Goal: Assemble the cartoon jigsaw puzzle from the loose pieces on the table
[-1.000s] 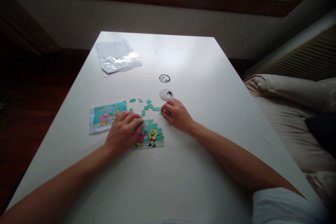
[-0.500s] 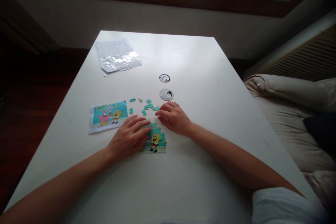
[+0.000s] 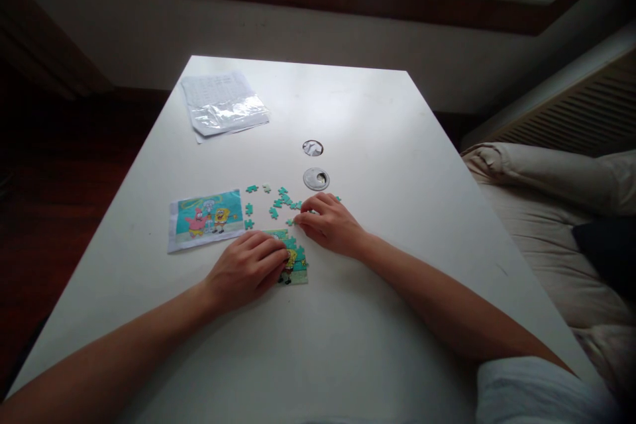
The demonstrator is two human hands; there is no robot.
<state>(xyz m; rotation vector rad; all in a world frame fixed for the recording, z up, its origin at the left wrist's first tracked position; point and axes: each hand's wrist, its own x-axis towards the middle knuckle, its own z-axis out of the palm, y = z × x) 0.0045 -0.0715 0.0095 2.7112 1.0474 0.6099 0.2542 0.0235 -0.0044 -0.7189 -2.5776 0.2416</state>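
Note:
A partly assembled jigsaw puzzle (image 3: pixel 299 271) with a yellow cartoon figure lies flat on the white table. My left hand (image 3: pixel 248 268) rests over its left part, fingers laid flat and hiding much of the picture. Just beyond the puzzle's upper right edge, my right hand (image 3: pixel 330 224) has thumb and fingertips together on a small teal puzzle piece (image 3: pixel 291 221). Several loose teal pieces (image 3: pixel 283 199) are scattered beyond that hand. Left of them lies the printed picture sheet (image 3: pixel 203 217) with three cartoon figures.
A clear plastic sleeve with papers (image 3: pixel 226 106) lies at the table's far left. Two round fittings, a hole (image 3: pixel 313 148) and a metal ring (image 3: pixel 316 179), are set into the tabletop. A beige cushioned seat (image 3: pixel 536 232) stands to the right.
The assembled puzzle has shifted slightly left and away from me. My left hand now covers more of the yellow figure. A teal piece now shows at my right fingertips.

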